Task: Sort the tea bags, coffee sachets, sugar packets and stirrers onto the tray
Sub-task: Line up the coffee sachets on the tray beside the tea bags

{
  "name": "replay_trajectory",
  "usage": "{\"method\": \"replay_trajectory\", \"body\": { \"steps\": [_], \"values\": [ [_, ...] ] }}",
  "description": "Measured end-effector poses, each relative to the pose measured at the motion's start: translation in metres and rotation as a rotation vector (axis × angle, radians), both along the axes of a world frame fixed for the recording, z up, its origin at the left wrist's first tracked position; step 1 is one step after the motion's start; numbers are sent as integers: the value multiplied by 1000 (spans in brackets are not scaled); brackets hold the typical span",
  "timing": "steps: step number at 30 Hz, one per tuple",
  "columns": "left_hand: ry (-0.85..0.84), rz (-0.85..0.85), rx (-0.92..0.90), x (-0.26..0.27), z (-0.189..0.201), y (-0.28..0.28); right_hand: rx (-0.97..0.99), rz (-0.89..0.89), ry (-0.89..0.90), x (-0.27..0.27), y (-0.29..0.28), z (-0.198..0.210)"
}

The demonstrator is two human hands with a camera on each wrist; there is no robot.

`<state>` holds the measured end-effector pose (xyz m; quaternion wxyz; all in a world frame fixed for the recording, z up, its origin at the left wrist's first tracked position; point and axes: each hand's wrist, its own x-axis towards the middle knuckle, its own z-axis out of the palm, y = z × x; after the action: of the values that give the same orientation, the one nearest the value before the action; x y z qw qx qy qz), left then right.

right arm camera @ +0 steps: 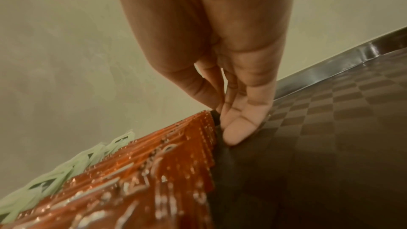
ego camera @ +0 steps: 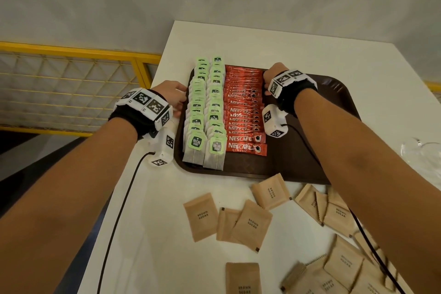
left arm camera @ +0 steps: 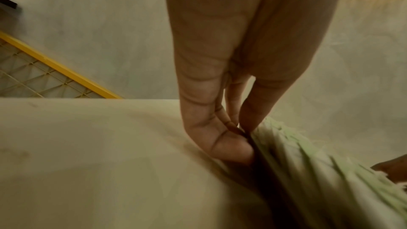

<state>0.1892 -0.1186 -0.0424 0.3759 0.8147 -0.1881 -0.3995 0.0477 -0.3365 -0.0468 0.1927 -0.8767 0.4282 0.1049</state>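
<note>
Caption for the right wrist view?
Right hand fingertips press the edge of the red coffee sachets on the brown tray.

Right hand seen from the wrist, straight fingers pressed against the right edge of the row of red coffee sachets, fingertips down on the dark checkered tray, pale green tea bag tags beyond the sachets, plain wall behind

head: bright, edges warped | wrist views: dim, yellowish, blurred
</note>
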Motion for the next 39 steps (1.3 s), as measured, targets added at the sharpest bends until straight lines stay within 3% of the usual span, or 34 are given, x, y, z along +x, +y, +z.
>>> {"method": "replay_trajectory", "body": {
  "steps": [1, 5, 7, 9, 12, 17, 22, 29, 39],
  "values": [
    [-13, -8, 10, 0, 0, 0, 1, -49, 16, -2, 0, 4],
    [-53, -40, 18, 1, 2, 4, -131, 55, 47, -9, 4, 1],
    [-95, -22, 6, 0, 3, 7, -95, 0, 15, -14, 3, -1],
    [-220, -8, -2, -5, 7, 15, -7, -164, -231, -16, 12, 3],
    [-310, -84, -21, -16, 16, 32, 109, -258, -392, -29, 40, 23],
    [-262, -473, 61, -39, 29, 65, 363, 129, -147, -52, 122, 53],
    [-434, -663, 115, -55, 20, 74, 129, 352, 12, -47, 175, 43],
    [-522, -648, 123, -61, 9, 76, 13, 371, 28, -42, 190, 26],
    [-508, -619, 152, -57, 10, 81, 119, 285, -88, -46, 192, 28]
  ]
}}
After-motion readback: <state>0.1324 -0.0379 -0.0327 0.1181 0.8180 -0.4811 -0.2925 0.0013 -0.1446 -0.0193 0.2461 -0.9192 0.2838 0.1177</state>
